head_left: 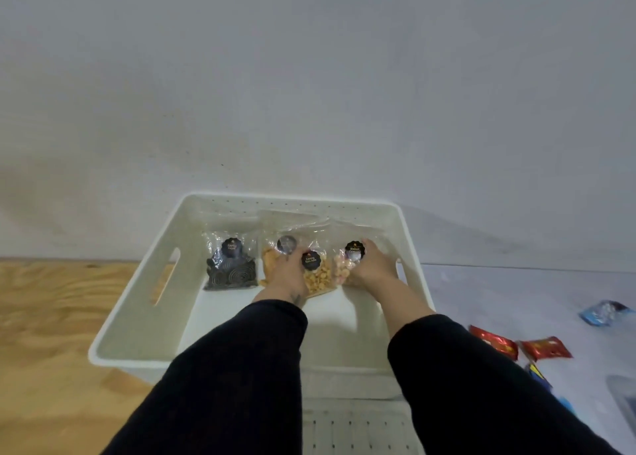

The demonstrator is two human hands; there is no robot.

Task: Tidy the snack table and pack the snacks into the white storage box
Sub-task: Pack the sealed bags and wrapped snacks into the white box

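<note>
A: We're looking down into the white storage box (161,248), and four clear snack bags stand along its far wall, each with a round black sticker.

B: We can read "Biskuit" on the rightmost bag (354,251); the rest of its label blurs. The peanut bag (318,275) says something like "Kacang", no clearer than that.

A: Far left, the dark coil-snack bag (231,265) stands apart, untouched.

B: Our left hand (284,275) lies over the orange-cracker bag (270,260), fingers bent down onto it. We cannot tell whether it grips.

A: The right hand (370,265) curls round the Biskuit bag's right side, grasping it.

B: Out on the tabletop (516,292), two red packets (545,348) and a blue one (602,311) lie right of the box.
</note>
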